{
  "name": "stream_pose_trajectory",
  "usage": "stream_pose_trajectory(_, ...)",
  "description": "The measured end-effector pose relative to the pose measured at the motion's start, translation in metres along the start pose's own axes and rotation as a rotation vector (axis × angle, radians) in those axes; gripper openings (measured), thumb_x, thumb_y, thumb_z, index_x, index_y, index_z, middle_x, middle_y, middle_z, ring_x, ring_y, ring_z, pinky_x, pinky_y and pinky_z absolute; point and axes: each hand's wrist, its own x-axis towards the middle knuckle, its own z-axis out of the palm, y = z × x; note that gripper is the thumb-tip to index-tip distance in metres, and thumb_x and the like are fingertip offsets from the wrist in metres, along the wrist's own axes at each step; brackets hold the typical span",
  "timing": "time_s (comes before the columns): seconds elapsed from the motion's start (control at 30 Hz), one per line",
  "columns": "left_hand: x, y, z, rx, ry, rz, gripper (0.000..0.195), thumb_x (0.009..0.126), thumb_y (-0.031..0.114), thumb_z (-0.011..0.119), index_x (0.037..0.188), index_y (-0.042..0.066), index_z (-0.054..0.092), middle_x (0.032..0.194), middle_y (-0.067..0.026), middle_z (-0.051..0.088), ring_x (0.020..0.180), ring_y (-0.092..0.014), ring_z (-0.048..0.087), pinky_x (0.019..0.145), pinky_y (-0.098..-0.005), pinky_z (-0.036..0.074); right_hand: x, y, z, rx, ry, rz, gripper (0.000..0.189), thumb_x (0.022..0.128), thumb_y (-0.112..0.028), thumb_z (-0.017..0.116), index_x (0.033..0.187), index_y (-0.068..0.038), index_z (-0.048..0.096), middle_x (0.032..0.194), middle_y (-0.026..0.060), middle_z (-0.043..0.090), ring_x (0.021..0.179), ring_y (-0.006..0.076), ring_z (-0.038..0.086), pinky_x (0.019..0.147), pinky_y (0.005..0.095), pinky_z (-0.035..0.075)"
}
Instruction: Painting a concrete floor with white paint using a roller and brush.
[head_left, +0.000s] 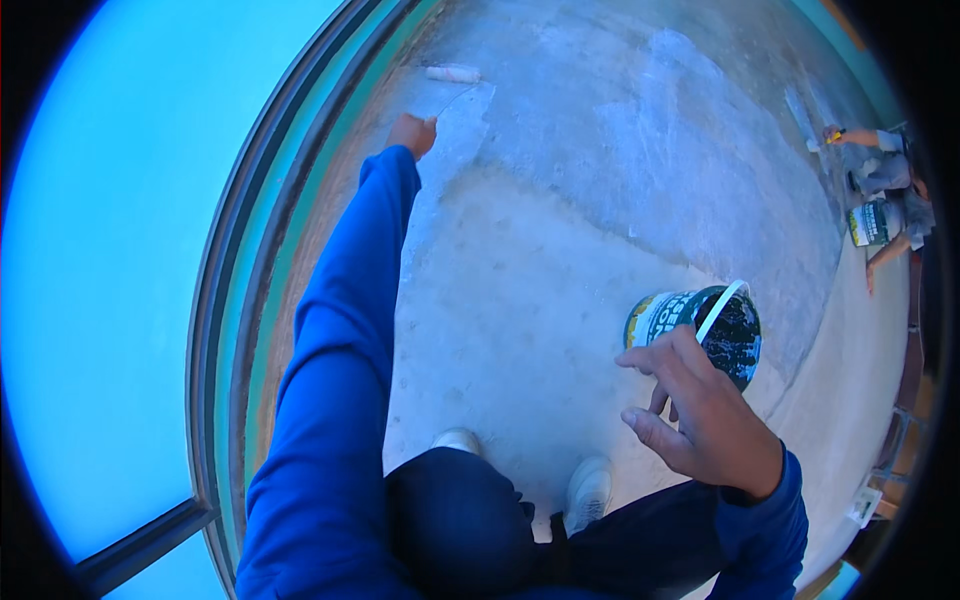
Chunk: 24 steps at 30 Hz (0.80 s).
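Observation:
My left hand (412, 136) is closed around the handle of a paint roller (453, 73), whose pale cover lies on the concrete floor (510, 277) near the wall. A wet, lighter patch spreads on the floor under and beside it. With fingers apart and nothing between them, my right hand (697, 412) hovers in front of a green and white plastic bucket (652, 315). The bucket has a white handle and a dark inside streaked with pale liquid; it bears writing. Whether my fingers touch the bucket cannot be told.
A co-worker (885, 172) crouches at the far right, holding a yellow-handled tool (834, 136) by the floor, with a second bucket (868, 223) alongside. A dark-framed window (255, 247) runs along the left. My shoes (589, 491) stand on the floor below me.

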Motion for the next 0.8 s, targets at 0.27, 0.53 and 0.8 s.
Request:
stream_pose_trajectory(0.27, -0.238, -0.127, -0.031, -0.101, 0.015, 0.116, 0.045, 0.091, 0.038, 0.047, 0.074, -0.003, 0.054, 0.063, -0.0269, 0.043, 0.051, -0.029, 0.038, 0.054, -0.0418, 0.038, -0.016, -0.025, 0.006, 0.005, 0.107, -0.102, 0.04, 0.074, -0.004, 0.063, 0.111, -0.004, 0.05, 0.094, 0.0137, 0.045, 0.066, 0.0208, 0.054, 0.061, 0.0304, 0.045)
stream_pose_trajectory(0.53, -0.554, -0.237, -0.073, -0.135, -0.032, -0.224, 0.029, 0.092, 0.027, 0.051, 0.103, 0.003, 0.061, 0.067, -0.0217, 0.055, 0.066, -0.018, 0.062, 0.059, -0.0325, 0.045, -0.014, -0.041, 0.026, -0.075, 0.111, -0.162, 0.038, 0.074, -0.001, 0.062, 0.11, -0.005, 0.051, 0.095, 0.011, 0.046, 0.065, 0.0148, 0.052, 0.057, 0.0248, 0.042)
stream_pose_trajectory(0.8, -0.645, -0.244, -0.101, -0.067, -0.061, -0.385, 0.027, 0.09, 0.029, 0.053, 0.104, 0.009, 0.063, 0.066, -0.0185, 0.058, 0.062, -0.032, 0.061, 0.055, -0.0362, 0.046, -0.016, -0.051, 0.025, -0.236, 0.2, -0.152, 0.037, 0.075, -0.001, 0.06, 0.11, -0.006, 0.052, 0.095, 0.0082, 0.045, 0.068, 0.0123, 0.048, 0.063, 0.0242, 0.041)
